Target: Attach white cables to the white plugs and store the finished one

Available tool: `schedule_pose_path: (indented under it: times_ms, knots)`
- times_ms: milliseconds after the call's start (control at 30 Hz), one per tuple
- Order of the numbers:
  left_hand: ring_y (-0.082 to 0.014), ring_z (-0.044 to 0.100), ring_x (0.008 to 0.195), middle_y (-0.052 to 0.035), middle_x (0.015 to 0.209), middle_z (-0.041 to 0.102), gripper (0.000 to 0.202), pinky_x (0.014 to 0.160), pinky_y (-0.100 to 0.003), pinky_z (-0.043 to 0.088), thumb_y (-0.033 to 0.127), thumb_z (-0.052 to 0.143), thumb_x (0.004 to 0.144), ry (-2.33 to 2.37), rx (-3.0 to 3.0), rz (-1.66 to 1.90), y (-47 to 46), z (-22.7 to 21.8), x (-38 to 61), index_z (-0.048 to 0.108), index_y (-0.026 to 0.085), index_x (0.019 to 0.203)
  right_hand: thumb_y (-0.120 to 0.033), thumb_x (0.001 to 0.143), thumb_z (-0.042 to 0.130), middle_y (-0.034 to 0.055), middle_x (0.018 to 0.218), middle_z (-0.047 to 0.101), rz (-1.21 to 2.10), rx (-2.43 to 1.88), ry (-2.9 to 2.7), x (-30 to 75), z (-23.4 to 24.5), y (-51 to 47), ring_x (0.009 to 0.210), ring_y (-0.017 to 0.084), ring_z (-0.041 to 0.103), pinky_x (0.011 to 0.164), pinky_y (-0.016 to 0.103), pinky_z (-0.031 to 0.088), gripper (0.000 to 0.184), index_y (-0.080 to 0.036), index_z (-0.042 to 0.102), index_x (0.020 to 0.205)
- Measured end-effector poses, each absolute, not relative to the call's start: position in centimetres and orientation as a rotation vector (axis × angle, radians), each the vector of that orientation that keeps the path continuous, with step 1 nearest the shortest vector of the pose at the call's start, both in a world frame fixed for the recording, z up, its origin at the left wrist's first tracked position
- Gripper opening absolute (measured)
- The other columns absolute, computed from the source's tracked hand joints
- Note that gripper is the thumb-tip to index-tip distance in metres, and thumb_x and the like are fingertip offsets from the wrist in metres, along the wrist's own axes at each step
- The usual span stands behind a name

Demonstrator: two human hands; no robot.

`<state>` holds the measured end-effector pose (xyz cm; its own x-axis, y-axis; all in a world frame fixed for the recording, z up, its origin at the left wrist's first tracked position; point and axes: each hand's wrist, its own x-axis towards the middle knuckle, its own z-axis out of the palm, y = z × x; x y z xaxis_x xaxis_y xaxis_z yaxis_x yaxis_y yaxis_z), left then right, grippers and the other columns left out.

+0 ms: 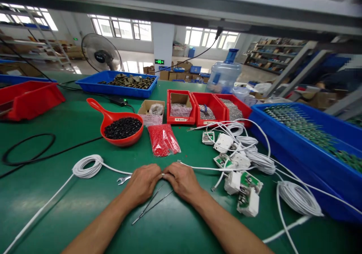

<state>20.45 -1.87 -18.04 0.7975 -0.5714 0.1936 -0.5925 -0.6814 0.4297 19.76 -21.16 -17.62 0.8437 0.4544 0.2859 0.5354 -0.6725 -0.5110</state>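
Note:
My left hand (144, 183) and my right hand (182, 179) meet above the green table, fingertips pinched together with a small bit of white showing between them. A white cable (114, 169) runs from a coil (87, 166) into my left hand. Its end is hidden by my fingers. Another white cable (203, 168) passes just behind my right hand. An open-ended wrench (123, 179) lies partly under my left hand. Below both hands rests a thin metal tool with two long arms, like tweezers (147, 207).
White housings with green circuit boards (240, 186) and coiled cables (298, 198) lie at right, beside a blue bin (285, 148). Ahead are a red scoop of black parts (121, 140), a bag of red parts (163, 140) and red bins (181, 120). A shelf beam crosses overhead.

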Motion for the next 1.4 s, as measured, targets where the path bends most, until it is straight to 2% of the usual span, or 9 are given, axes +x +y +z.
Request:
schedule_pose_path:
  times_ms: [67, 233, 400, 533, 667, 933, 1133, 1267, 1400]
  knots:
    - [-0.0153, 0.052, 0.08, -0.0021, 0.081, 0.056, 0.029, 0.072, -0.026, 0.036, 0.03, 0.035, 0.1, -0.857, 2.525, 0.103, -2.0, -18.1, 20.4, 0.056, 0.018, 0.085, -0.028, 0.092, 0.059, 0.0029, 0.091, 0.066, -0.191, -2.454, -0.691, 19.6, -16.8, -21.1, 0.088, 0.018, 0.06, 0.08, 0.028, 0.045, 0.01, -0.021, 0.063, 0.098]
    - [-0.018, 0.053, 0.094, -0.0056, 0.101, 0.059, 0.025, 0.083, -0.03, 0.04, 0.03, 0.04, 0.098, -0.852, 2.605, 0.267, -2.4, -16.9, 19.7, 0.062, 0.023, 0.11, -0.022, 0.083, 0.066, 0.0091, 0.118, 0.059, -0.379, -2.494, -0.614, 18.1, -11.7, -22.9, 0.109, 0.025, 0.053, 0.093, 0.037, 0.045, 0.048, -0.02, 0.049, 0.128]
    - [-0.0196, 0.051, 0.109, -0.0072, 0.118, 0.057, 0.031, 0.095, -0.035, 0.041, 0.023, 0.039, 0.097, -0.691, 2.53, 0.434, -1.3, -15.0, 18.8, 0.055, 0.021, 0.124, -0.025, 0.084, 0.064, 0.0091, 0.117, 0.06, -0.505, -2.728, -0.475, 15.1, -7.9, -30.0, 0.105, 0.026, 0.056, 0.089, 0.041, 0.048, 0.039, -0.02, 0.055, 0.121]
    - [-0.017, 0.057, 0.095, -0.0059, 0.099, 0.061, 0.026, 0.086, -0.029, 0.045, 0.029, 0.039, 0.097, -0.454, 2.441, 0.44, 0.2, -13.7, 16.1, 0.063, 0.019, 0.101, -0.033, 0.078, 0.07, 0.0107, 0.106, 0.061, -0.341, -3.082, -0.418, 13.2, -8.5, -35.5, 0.092, 0.031, 0.059, 0.072, 0.044, 0.05, 0.037, -0.021, 0.062, 0.112]
    - [-0.0164, 0.057, 0.085, -0.0033, 0.09, 0.061, 0.018, 0.078, -0.027, 0.045, 0.032, 0.048, 0.093, -0.342, 2.539, 0.353, 1.0, -13.9, 12.8, 0.062, 0.02, 0.092, -0.025, 0.076, 0.068, 0.0108, 0.096, 0.06, -0.218, -3.157, -0.588, 12.6, -10.3, -37.4, 0.092, 0.032, 0.055, 0.076, 0.044, 0.048, 0.024, -0.019, 0.064, 0.099]
    - [-0.019, 0.053, 0.095, -0.0058, 0.096, 0.057, 0.016, 0.084, -0.031, 0.042, 0.026, 0.048, 0.093, -0.122, 2.776, 0.405, 2.7, -14.6, 13.0, 0.061, 0.017, 0.094, -0.011, 0.073, 0.065, 0.0107, 0.092, 0.058, -0.226, -3.131, -0.685, 12.2, -9.7, -37.1, 0.088, 0.029, 0.056, 0.078, 0.041, 0.047, 0.017, -0.018, 0.063, 0.088]
    - [-0.0165, 0.055, 0.09, -0.0018, 0.093, 0.058, 0.018, 0.077, -0.026, 0.041, 0.037, 0.055, 0.09, -0.231, 2.751, 0.279, 0.1, -13.2, 12.4, 0.06, 0.021, 0.095, -0.039, 0.077, 0.07, 0.0081, 0.101, 0.062, -0.374, -2.708, -0.43, 11.8, -6.7, -36.4, 0.091, 0.027, 0.058, 0.078, 0.038, 0.046, 0.027, -0.023, 0.064, 0.098]
    - [-0.0196, 0.054, 0.095, -0.0029, 0.097, 0.058, 0.03, 0.08, -0.028, 0.041, 0.043, 0.067, 0.08, -0.402, 2.762, 0.042, -2.1, -13.3, 10.7, 0.062, 0.022, 0.101, -0.057, 0.08, 0.061, 0.0035, 0.078, 0.064, 0.019, -2.027, -0.073, 11.1, -7.6, -33.1, 0.067, 0.018, 0.059, 0.06, 0.028, 0.046, 0.038, -0.019, 0.064, 0.085]
    - [-0.0189, 0.054, 0.096, -0.0044, 0.096, 0.058, 0.015, 0.082, -0.027, 0.041, 0.031, 0.059, 0.088, -0.382, 2.739, 0.033, -2.8, -14.1, 10.3, 0.064, 0.021, 0.097, -0.055, 0.08, 0.065, 0.0014, 0.072, 0.061, 0.271, -1.175, 0.095, 10.4, -10.9, -28.2, 0.058, 0.017, 0.061, 0.041, 0.02, 0.04, 0.04, -0.017, 0.057, 0.089]
